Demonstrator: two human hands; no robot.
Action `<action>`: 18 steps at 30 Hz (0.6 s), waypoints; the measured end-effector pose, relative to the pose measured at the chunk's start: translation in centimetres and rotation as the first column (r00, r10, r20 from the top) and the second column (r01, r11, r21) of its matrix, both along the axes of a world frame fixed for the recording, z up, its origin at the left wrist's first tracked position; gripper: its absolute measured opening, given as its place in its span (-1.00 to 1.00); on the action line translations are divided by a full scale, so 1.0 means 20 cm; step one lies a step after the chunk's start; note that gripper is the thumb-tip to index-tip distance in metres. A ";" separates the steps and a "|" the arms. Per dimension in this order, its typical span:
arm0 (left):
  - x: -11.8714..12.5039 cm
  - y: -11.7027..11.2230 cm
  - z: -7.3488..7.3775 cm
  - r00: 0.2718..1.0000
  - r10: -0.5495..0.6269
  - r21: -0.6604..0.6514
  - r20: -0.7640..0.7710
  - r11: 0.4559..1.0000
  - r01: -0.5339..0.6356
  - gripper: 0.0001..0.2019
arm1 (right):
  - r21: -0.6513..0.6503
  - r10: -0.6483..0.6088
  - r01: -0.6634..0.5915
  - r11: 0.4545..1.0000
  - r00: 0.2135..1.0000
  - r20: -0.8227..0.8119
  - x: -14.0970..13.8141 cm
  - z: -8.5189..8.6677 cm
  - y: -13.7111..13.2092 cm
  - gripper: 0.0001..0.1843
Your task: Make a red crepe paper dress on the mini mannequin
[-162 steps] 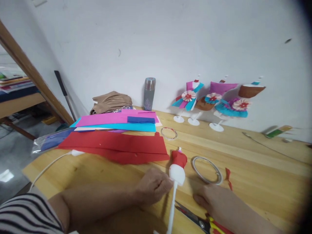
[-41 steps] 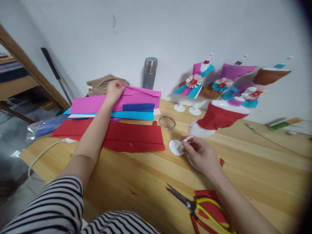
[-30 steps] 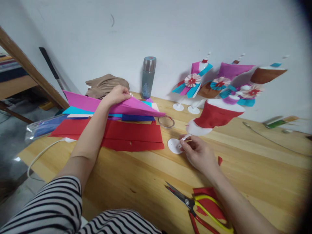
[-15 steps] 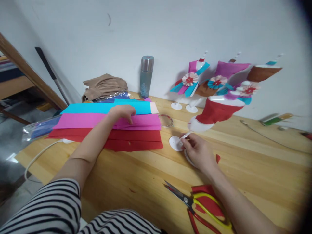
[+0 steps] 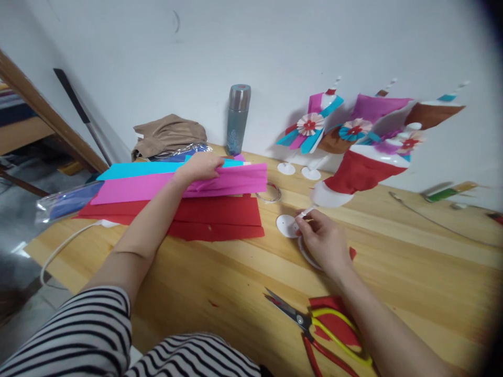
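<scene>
My left hand (image 5: pixel 202 166) is closed on the near part of a pink paper sheet (image 5: pixel 247 180), whose right end is raised off the stack. Beneath and beside it lie red sheets (image 5: pixel 220 217) and a blue sheet (image 5: pixel 137 169). My right hand (image 5: pixel 322 238) pinches the thin white stem (image 5: pixel 306 211) of a small dress form wrapped in red paper (image 5: pixel 361 170). The form leans to the right, and its round white base (image 5: pixel 287 226) is on the table. A thin ring-like band shows under my right hand.
Scissors (image 5: pixel 301 319) with yellow and red handles lie open near the front, by a red scrap (image 5: pixel 334 319). Several decorated dress forms (image 5: pixel 310 125) stand at the back right. A flask (image 5: pixel 238 120), brown cloth (image 5: pixel 168 136), wire coil (image 5: pixel 269 192) and cable (image 5: pixel 432 225) are around.
My left hand has closed on the pink sheet and lifted its right end up from the stack. My right hand keeps hold of the stem. The view has shifted slightly.
</scene>
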State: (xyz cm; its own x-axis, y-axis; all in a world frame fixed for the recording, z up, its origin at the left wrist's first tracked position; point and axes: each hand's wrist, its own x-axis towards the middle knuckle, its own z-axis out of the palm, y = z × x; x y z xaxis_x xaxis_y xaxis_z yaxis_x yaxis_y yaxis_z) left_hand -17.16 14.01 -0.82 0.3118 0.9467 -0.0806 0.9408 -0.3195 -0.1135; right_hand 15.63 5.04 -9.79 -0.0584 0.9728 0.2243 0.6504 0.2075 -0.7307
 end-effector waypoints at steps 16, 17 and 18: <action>0.05 -0.18 0.25 0.930 -0.138 -0.032 0.341 0.987 0.158 -0.71 | -0.278 0.336 -0.281 0.919 0.926 0.174 0.00 0.33 -0.21 -0.61; 0.05 -0.20 0.27 0.925 -0.137 -0.066 0.355 0.983 0.171 -0.72 | -0.246 0.361 -0.332 0.911 0.929 0.085 -0.02 0.34 -0.24 -0.55; 0.05 -0.21 0.28 0.919 -0.136 -0.102 0.371 0.977 0.186 -0.73 | -0.200 0.363 -0.349 0.915 0.931 0.037 -0.05 0.34 -0.26 -0.48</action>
